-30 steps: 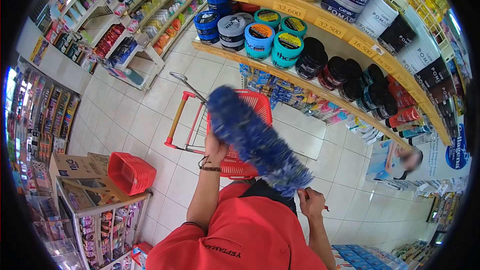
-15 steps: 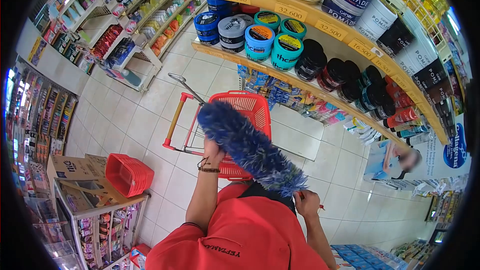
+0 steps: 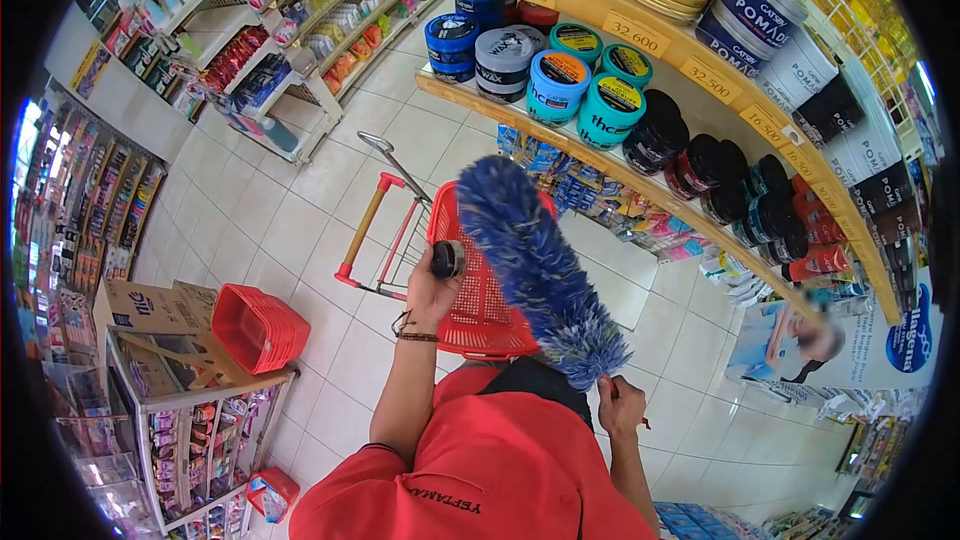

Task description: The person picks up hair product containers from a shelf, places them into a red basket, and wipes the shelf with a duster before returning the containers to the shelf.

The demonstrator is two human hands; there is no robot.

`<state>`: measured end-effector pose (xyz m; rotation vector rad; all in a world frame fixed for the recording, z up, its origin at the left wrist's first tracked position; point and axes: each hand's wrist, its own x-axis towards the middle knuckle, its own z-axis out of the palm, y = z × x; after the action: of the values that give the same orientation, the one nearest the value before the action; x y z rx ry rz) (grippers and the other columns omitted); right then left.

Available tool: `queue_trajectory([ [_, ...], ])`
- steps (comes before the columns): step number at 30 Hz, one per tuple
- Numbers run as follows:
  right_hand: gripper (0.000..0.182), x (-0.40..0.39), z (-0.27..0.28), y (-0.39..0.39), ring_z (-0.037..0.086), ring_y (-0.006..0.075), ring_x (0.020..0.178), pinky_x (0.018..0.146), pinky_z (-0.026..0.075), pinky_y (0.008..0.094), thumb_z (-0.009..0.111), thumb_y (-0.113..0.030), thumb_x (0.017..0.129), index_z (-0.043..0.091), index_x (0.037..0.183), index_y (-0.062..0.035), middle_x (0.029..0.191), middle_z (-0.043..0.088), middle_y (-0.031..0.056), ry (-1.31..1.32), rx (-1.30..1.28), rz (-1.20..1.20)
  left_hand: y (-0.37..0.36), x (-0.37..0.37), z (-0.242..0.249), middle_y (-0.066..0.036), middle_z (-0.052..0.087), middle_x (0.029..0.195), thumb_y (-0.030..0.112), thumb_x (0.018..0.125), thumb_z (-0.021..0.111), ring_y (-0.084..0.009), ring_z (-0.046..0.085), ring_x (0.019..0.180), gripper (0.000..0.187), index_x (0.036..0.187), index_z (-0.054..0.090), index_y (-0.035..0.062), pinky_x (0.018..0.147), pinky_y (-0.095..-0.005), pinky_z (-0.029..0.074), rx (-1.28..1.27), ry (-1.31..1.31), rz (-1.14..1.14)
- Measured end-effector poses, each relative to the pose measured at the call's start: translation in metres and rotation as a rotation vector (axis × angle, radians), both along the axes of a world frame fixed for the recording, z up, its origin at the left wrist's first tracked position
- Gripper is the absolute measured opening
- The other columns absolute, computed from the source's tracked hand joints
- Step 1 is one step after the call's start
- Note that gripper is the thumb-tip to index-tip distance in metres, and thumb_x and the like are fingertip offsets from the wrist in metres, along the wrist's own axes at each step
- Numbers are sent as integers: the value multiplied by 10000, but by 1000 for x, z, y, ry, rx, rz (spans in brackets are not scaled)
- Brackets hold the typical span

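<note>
My left hand [image 3: 430, 294], with a dark bracelet at the wrist, is closed round a small dark round jar [image 3: 447, 259]. It is over the left side of a red basket [image 3: 478, 325] on a trolley. My right hand [image 3: 621, 404] grips the lower end of a fluffy blue duster [image 3: 540, 270], which slants up and left across the basket. The duster's upper end is near the shelf edge, apart from the jar. Small red strings show beside my right hand.
A curved shelf [image 3: 610, 165] at the upper right bears blue, teal and black jars. Trolley handle [image 3: 366, 228] stands left of the basket. Stacked red baskets [image 3: 258, 330] and a cardboard box [image 3: 150, 308] are on a display rack at the left.
The duster has moved right and tilted more upright, uncovering my left hand and the jar. The view has shifted slightly, and the shelf jars appear further right.
</note>
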<state>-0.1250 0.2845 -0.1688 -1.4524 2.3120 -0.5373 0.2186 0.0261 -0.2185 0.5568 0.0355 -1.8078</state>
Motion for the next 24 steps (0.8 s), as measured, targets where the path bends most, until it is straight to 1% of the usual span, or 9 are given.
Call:
queue_trajectory([
  [1, 396, 1, 1, -2, 637, 389, 574, 553, 477, 466, 732, -397, 925, 648, 727, -65, 612, 627, 157, -20, -33, 69, -2, 3, -20, -175, 699, 1189, 283, 1129, 433, -320, 680, 1102, 356, 1243, 605, -6, 989, -465, 572, -6, 109, -11],
  [2, 351, 2, 2, -3, 649, 365, 583, 558, 487, 451, 761, -363, 889, 653, 726, -71, 627, 642, 135, -29, -3, 118, -7, 2, -40, -174, 708, 1189, 257, 1120, 444, -306, 689, 1062, 345, 1234, 633, -8, 1013, -466, 565, 175, 14, 88],
  [6, 287, 5, 6, -14, 674, 333, 620, 590, 519, 440, 795, -335, 847, 687, 744, -90, 690, 690, 93, -2, 51, 229, -6, -9, -32, -171, 707, 1186, 275, 1118, 457, -305, 686, 1047, 347, 1235, 637, 1, 1005, -465, 568, 192, 34, 45],
  [13, 339, 8, 0, -25, 676, 346, 614, 587, 518, 449, 781, -392, 863, 693, 738, -89, 669, 685, 108, 30, 23, 151, 0, -15, -17, -166, 707, 1181, 311, 1113, 484, -303, 681, 1015, 353, 1235, 644, 21, 989, -465, 574, 218, 81, 8],
  [15, 374, 10, 4, -30, 669, 357, 599, 579, 513, 457, 768, -423, 882, 692, 738, -87, 637, 668, 121, 117, 147, 0, 3, -9, -30, -181, 694, 1238, 257, 1094, 473, -371, 646, 1151, 369, 1311, 608, -10, 1076, -594, 503, 9, 293, -131],
  [16, 374, 7, 4, -29, 669, 357, 599, 579, 513, 457, 768, -423, 882, 692, 738, -87, 637, 668, 121, 117, 151, -1, 1, -22, -3, -184, 687, 1249, 304, 1098, 420, -401, 628, 1170, 426, 1309, 612, -13, 1075, -657, 473, 278, 210, 7],
  [20, 405, -5, 13, -24, 669, 365, 597, 570, 509, 462, 738, -452, 912, 689, 738, -89, 626, 662, 127, 28, 110, 27, -3, -27, 12, -184, 687, 1258, 337, 1095, 379, -373, 635, 1170, 472, 1293, 628, -12, 1117, -607, 458, 242, 107, -41],
  [23, 414, -4, 16, -19, 675, 364, 606, 571, 513, 460, 719, -467, 923, 692, 741, -96, 639, 672, 118, 22, 83, 106, -8, -37, 12, -171, 688, 1276, 401, 1094, 406, -341, 638, 1177, 505, 1293, 630, -5, 1144, -537, 450, 72, 171, -50],
  [24, 419, -5, 15, -20, 679, 363, 611, 573, 517, 459, 710, -476, 926, 694, 743, -100, 645, 678, 113, 54, 80, 158, -9, -42, 18, -161, 689, 1288, 417, 1085, 447, -330, 640, 1182, 498, 1297, 634, 8, 1144, -515, 449, 49, 78, -78],
])
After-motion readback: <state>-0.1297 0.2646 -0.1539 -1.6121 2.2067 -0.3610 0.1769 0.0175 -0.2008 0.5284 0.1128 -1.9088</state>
